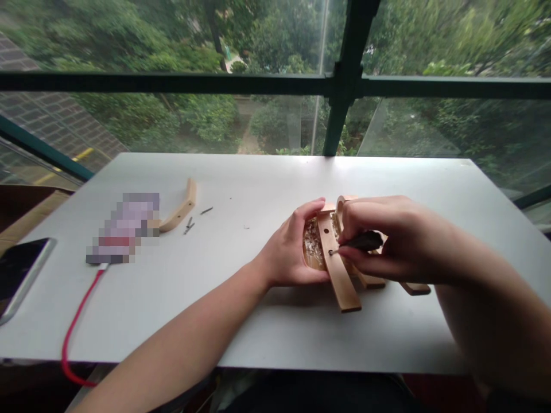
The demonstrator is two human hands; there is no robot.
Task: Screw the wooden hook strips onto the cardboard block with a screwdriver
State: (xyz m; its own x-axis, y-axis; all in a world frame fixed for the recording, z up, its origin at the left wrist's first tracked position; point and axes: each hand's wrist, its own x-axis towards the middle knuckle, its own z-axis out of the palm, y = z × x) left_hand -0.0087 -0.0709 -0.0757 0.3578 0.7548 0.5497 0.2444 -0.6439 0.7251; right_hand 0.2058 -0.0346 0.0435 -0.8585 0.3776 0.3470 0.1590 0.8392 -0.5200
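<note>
Wrapped round one side of a small wooden frame [343, 287] is my left hand [293, 246], its fingers along the top and thumb along the near edge. The frame has several curved pale strips, two dark holes in the front strip, and a panel of tangled, shiny strands [313, 244]. My right hand [387, 235] is closed round a dark-handled screwdriver [365, 241]. Its thin metal tip sits at the lower hole of the front strip. Part of the frame is hidden behind my right hand.
A loose curved wooden piece [177, 215] with holes lies left on the white table [241, 189], near several dark screws [189, 225]. Beside it is a blurred-out phone [124, 226] with a red cable [71, 330]. Another phone [26, 275] lies at the left edge. Windows stand behind.
</note>
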